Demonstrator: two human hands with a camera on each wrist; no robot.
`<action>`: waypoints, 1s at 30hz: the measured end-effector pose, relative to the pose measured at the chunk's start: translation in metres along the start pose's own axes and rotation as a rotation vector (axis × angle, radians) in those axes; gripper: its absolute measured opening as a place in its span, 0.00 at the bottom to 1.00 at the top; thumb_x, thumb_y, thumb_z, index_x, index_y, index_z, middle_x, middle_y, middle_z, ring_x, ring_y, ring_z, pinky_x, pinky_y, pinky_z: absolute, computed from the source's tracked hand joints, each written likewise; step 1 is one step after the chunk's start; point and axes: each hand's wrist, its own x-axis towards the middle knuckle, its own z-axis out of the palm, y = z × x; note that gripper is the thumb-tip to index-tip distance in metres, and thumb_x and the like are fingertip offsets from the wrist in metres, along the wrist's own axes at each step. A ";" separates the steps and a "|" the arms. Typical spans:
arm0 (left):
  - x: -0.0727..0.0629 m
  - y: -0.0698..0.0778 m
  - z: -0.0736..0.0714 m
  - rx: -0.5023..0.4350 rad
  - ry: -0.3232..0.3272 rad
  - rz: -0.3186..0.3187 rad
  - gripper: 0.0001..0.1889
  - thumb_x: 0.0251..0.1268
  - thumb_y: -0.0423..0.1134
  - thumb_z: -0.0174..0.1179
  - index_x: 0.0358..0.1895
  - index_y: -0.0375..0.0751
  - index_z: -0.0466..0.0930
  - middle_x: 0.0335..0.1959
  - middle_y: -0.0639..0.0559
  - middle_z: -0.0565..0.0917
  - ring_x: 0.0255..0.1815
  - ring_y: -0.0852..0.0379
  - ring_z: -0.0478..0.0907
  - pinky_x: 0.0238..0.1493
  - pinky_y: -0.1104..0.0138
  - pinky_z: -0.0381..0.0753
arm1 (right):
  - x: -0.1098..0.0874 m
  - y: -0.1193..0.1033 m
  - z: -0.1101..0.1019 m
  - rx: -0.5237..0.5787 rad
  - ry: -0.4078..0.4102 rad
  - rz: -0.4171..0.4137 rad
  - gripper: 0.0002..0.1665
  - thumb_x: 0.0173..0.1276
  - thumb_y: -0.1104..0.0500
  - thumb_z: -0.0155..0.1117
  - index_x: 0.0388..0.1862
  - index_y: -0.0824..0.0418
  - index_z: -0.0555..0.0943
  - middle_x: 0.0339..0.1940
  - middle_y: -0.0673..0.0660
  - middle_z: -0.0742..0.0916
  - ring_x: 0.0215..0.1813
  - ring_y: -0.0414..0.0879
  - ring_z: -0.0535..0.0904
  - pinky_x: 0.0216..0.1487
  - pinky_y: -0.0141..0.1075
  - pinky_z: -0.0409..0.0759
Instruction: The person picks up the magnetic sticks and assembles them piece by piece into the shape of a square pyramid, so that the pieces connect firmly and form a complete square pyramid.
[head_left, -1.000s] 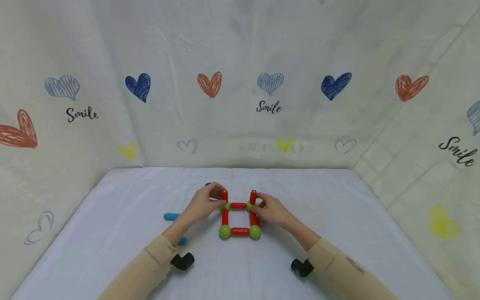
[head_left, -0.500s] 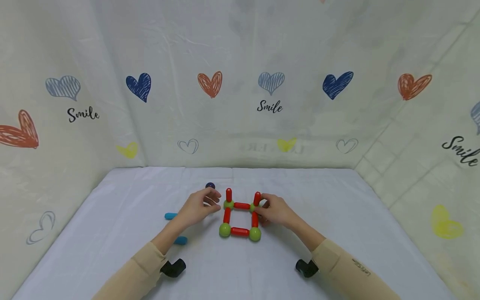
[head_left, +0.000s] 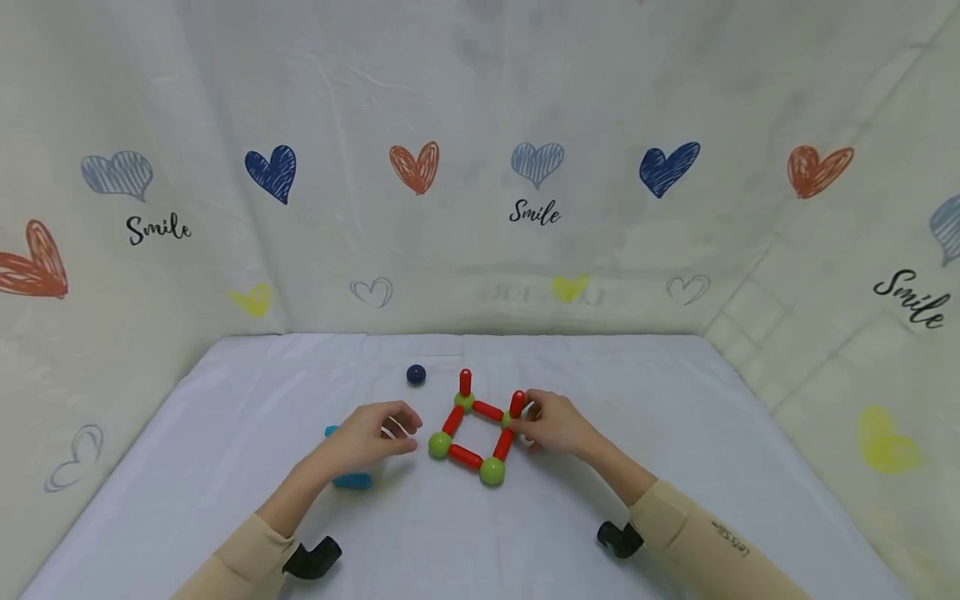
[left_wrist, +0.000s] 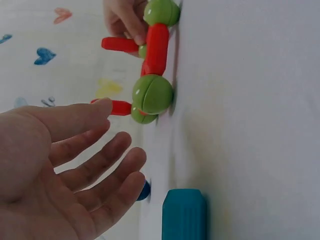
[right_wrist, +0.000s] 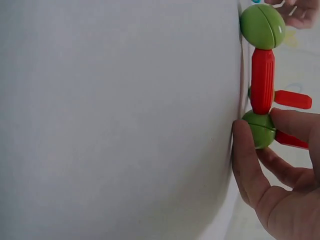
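Observation:
A square frame of red rods (head_left: 465, 457) and green balls (head_left: 492, 472) lies turned on the table, with an upright red rod (head_left: 466, 382) on its far ball and another upright red rod (head_left: 517, 403) on its right ball. My right hand (head_left: 557, 423) pinches that right green ball (right_wrist: 261, 129) between thumb and fingers at the foot of the upright rod. To the left of the frame, my left hand (head_left: 369, 435) hovers apart from it, fingers relaxed and holding nothing. Beneath the left hand lie blue rods (head_left: 352, 481), partly hidden by the wrist.
A dark blue ball (head_left: 416, 375) sits behind the left hand, near the back of the table. White cloth (head_left: 645, 400) covers the table. A curtain printed with hearts (head_left: 420, 250) stands behind and at both sides.
My left hand has let go of the frame's left upright corner and drawn back to the left and nearer. The frame has swivelled clockwise while the right hand keeps hold of its corner ball.

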 end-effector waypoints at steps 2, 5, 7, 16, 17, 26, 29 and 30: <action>-0.006 -0.001 -0.004 0.017 -0.023 -0.002 0.12 0.68 0.36 0.69 0.50 0.36 0.82 0.45 0.47 0.85 0.45 0.53 0.81 0.46 0.66 0.82 | 0.000 0.000 -0.001 0.003 -0.012 -0.022 0.15 0.68 0.56 0.73 0.49 0.60 0.80 0.36 0.55 0.83 0.29 0.47 0.83 0.34 0.38 0.84; -0.014 -0.003 -0.011 0.043 -0.062 -0.012 0.12 0.68 0.37 0.69 0.50 0.37 0.83 0.44 0.49 0.85 0.44 0.54 0.81 0.47 0.65 0.82 | 0.000 0.001 -0.002 -0.001 -0.030 -0.052 0.15 0.68 0.58 0.73 0.51 0.60 0.81 0.41 0.55 0.84 0.31 0.47 0.84 0.36 0.38 0.84; -0.020 -0.004 -0.017 0.062 -0.086 -0.029 0.11 0.68 0.38 0.69 0.50 0.38 0.84 0.44 0.51 0.85 0.44 0.55 0.80 0.46 0.64 0.81 | 0.002 0.002 -0.003 -0.004 -0.042 -0.068 0.15 0.68 0.60 0.73 0.51 0.59 0.82 0.43 0.54 0.84 0.33 0.47 0.83 0.37 0.39 0.85; -0.044 -0.007 -0.032 0.083 -0.162 -0.043 0.12 0.62 0.36 0.73 0.47 0.40 0.85 0.44 0.54 0.84 0.48 0.49 0.79 0.45 0.63 0.81 | 0.002 0.005 -0.007 0.002 -0.062 -0.077 0.15 0.66 0.62 0.74 0.50 0.61 0.83 0.42 0.54 0.85 0.36 0.47 0.83 0.38 0.39 0.85; -0.045 -0.007 -0.033 0.084 -0.167 -0.043 0.13 0.61 0.36 0.73 0.47 0.40 0.85 0.43 0.54 0.84 0.47 0.49 0.79 0.45 0.64 0.81 | 0.002 0.006 -0.007 0.002 -0.062 -0.076 0.16 0.65 0.61 0.74 0.50 0.61 0.82 0.41 0.54 0.85 0.35 0.47 0.83 0.38 0.39 0.85; -0.049 -0.009 -0.036 0.087 -0.225 -0.063 0.11 0.60 0.35 0.74 0.45 0.41 0.85 0.40 0.55 0.83 0.43 0.51 0.80 0.44 0.63 0.80 | -0.010 0.007 -0.007 0.012 -0.083 -0.074 0.16 0.64 0.61 0.76 0.47 0.61 0.80 0.36 0.54 0.83 0.34 0.48 0.81 0.36 0.39 0.85; -0.051 -0.012 -0.037 0.092 -0.243 -0.053 0.11 0.60 0.34 0.75 0.44 0.42 0.85 0.40 0.56 0.83 0.42 0.53 0.80 0.43 0.64 0.81 | -0.015 0.006 -0.004 0.025 -0.094 -0.069 0.16 0.64 0.59 0.77 0.45 0.60 0.79 0.34 0.54 0.83 0.33 0.48 0.81 0.36 0.39 0.84; -0.051 -0.013 -0.037 0.096 -0.247 -0.053 0.12 0.59 0.34 0.75 0.44 0.42 0.86 0.39 0.56 0.83 0.41 0.53 0.80 0.43 0.64 0.81 | -0.016 0.006 -0.004 0.027 -0.102 -0.071 0.16 0.63 0.59 0.77 0.44 0.59 0.79 0.34 0.54 0.83 0.32 0.48 0.81 0.35 0.39 0.84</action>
